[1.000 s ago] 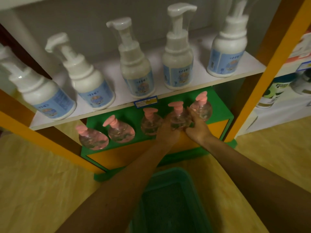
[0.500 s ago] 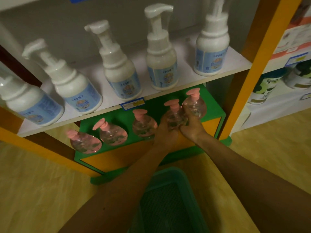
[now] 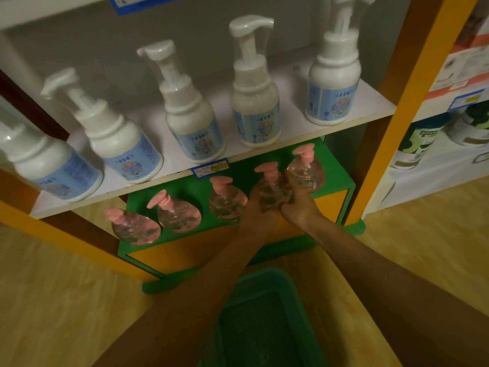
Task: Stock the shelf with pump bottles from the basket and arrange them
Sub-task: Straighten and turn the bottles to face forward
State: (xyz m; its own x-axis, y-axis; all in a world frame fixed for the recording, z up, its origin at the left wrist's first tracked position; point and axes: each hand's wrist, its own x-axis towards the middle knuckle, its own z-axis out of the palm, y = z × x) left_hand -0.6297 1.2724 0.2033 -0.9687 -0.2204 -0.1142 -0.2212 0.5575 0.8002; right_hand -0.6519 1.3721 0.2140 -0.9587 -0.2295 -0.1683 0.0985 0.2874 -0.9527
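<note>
On the green shelf (image 3: 341,168), hands (image 3: 280,207) cup a bottle (image 3: 272,190) between neighbouring bottles (image 3: 227,200).

Single head cam, angled fwd-down, close on low shelf (image 3: 264,165)

Clear pump bottles (image 3: 179,216) with pink pumps line the green shelf (image 3: 336,165); above it, white bottles (image 3: 256,102) carry blue labels.

Glossy clear plastic bottles (image 3: 272,190); matt white shelf board (image 3: 370,102); plastic mesh basket (image 3: 264,327).
</note>
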